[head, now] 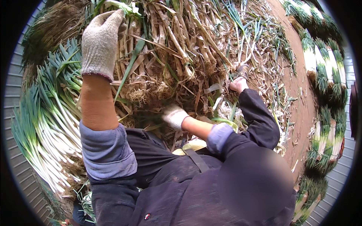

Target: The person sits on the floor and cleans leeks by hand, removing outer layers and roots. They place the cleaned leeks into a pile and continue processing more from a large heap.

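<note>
My left hand [103, 42], in a knitted work glove, is raised at the upper left. Its fingers are closed on a piece of green leaf [124, 8] of a long green onion. Below and to the right, my right hand [174, 115], also gloved, is blurred near my lap. Whether it grips anything cannot be made out. It is close to the root ends of a heap of untrimmed green onions [175, 39] with dry, brown outer leaves. Their hairy roots [138, 94] point towards me.
Cleaned green onions [53, 118] with white stems lie piled at the left. Tied bundles [325, 65] stand along the right side, past bare soil [301, 93]. My shoe [241, 72] rests among dry leaf scraps [263, 62]. Pale peelings [226, 108] lie beside my leg.
</note>
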A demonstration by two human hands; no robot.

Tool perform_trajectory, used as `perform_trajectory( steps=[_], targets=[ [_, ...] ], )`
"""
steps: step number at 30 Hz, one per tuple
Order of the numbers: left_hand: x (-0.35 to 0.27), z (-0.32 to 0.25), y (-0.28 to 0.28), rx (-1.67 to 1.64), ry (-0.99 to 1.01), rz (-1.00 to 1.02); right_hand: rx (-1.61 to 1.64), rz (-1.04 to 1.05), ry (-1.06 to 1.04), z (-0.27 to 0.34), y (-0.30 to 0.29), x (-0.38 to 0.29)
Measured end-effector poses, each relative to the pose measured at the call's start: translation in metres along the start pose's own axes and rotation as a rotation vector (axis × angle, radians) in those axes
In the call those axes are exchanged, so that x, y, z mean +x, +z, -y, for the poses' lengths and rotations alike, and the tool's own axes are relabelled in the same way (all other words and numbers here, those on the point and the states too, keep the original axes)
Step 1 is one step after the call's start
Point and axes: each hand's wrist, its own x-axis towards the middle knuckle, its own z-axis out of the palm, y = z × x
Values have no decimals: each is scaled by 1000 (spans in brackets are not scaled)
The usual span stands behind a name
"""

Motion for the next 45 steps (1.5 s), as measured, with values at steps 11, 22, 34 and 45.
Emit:
perform_trajectory(
  steps=[11, 22, 34, 45],
  targets=[
    [-6, -3, -3, 89, 5, -57, -44, 893, 841, -142, -83, -260],
    [3, -3, -20, 21, -5, -225, 177, -490, 474, -54, -199, -18],
    [21, 79, 25, 440, -392, 171, 1195, -179, 312, 10, -254, 31],
    [32, 61, 14, -476, -629, -245, 217, -646, 974, -124, -246, -19]
  ],
)
